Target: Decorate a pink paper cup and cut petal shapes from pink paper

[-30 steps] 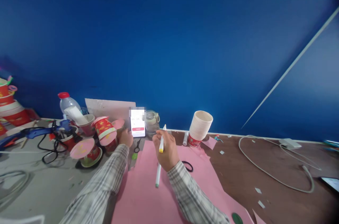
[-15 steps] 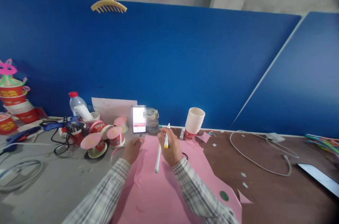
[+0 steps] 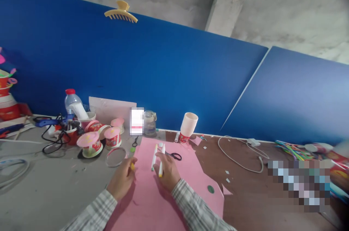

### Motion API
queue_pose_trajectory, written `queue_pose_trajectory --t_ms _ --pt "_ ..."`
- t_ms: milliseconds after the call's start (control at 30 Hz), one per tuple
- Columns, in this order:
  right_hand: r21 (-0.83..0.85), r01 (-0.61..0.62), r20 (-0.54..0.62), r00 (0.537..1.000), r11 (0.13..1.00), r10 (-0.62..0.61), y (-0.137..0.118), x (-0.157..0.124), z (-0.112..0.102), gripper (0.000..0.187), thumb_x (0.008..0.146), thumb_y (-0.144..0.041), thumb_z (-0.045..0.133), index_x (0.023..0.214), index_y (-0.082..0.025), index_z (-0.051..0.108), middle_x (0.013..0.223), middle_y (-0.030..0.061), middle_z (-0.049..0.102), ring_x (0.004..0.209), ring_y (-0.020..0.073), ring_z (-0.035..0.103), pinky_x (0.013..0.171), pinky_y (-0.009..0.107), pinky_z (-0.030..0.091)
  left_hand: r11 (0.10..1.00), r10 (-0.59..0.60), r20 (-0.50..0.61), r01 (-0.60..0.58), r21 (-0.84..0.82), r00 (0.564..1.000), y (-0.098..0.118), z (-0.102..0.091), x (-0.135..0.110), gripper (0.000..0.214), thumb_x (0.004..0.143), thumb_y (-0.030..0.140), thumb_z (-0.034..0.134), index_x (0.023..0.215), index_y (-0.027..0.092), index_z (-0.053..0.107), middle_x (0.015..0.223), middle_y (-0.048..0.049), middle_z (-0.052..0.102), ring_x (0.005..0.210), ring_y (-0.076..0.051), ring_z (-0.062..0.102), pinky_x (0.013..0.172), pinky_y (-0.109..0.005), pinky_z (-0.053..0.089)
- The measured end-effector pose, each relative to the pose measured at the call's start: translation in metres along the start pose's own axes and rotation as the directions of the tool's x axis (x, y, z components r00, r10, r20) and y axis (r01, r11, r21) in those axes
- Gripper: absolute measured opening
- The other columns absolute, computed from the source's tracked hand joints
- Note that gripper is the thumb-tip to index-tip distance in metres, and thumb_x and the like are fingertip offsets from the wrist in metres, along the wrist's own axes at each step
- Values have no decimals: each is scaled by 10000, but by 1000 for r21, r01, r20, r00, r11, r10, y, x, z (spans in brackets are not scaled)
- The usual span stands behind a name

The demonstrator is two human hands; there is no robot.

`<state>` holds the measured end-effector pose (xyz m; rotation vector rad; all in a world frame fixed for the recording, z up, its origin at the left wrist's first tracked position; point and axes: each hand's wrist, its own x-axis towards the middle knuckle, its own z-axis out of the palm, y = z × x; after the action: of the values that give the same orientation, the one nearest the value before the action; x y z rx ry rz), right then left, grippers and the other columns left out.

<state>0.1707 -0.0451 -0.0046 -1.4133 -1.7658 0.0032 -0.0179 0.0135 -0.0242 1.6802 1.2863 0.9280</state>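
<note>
My left hand [image 3: 122,178] is closed at the left edge of a pink paper sheet [image 3: 152,202], pinching a small yellow piece [image 3: 132,166], perhaps a cap. Thumb and fingers of my right hand [image 3: 169,173] grip a white marker with a yellow end [image 3: 161,167] low over the sheet. Just left of it, a white marker with a green end [image 3: 154,157] lies on the paper. Scissors with black handles [image 3: 176,156] rest behind my right hand, which partly covers them. A dark green disc [image 3: 211,189] lies on the sheet's right part.
Paper-cup figures with pink discs [image 3: 89,143] stand at left, near a red-capped bottle [image 3: 73,103]. Behind the sheet are a phone [image 3: 136,122], a glass jar [image 3: 149,122] and a tall white cup [image 3: 188,124]. A white cable [image 3: 237,163] curls at right before the blue partition [image 3: 174,78].
My view has tilted and turned right. Both hands have come lower and nearer; the left now shows a yellow piece. The yellow-ended marker has dropped beside the other, and the scissors are uncovered.
</note>
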Motion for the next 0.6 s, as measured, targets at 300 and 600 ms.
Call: queue_pose_trajectory --t_ms 300,600 --pt "-69 49 191 981 996 -35 3 -9 20 412 711 -166 532 1075 -355 508 778 20 663 725 269 619 616 384 515 944 258 6 -253 213 966 -16 -6 -2 315 515 144 495 740 330 615 919 -20 622 968 -249 544 895 -391 438" --pt "-63 -16 160 987 998 26 22 -10 21 338 753 -137 484 1048 -296 521 767 32 622 685 235 599 585 328 501 849 291 44 -279 449 956 -29 -2 -3 477 499 75 483 914 272 609 1043 -50 591 1043 -231 505 933 -364 434"
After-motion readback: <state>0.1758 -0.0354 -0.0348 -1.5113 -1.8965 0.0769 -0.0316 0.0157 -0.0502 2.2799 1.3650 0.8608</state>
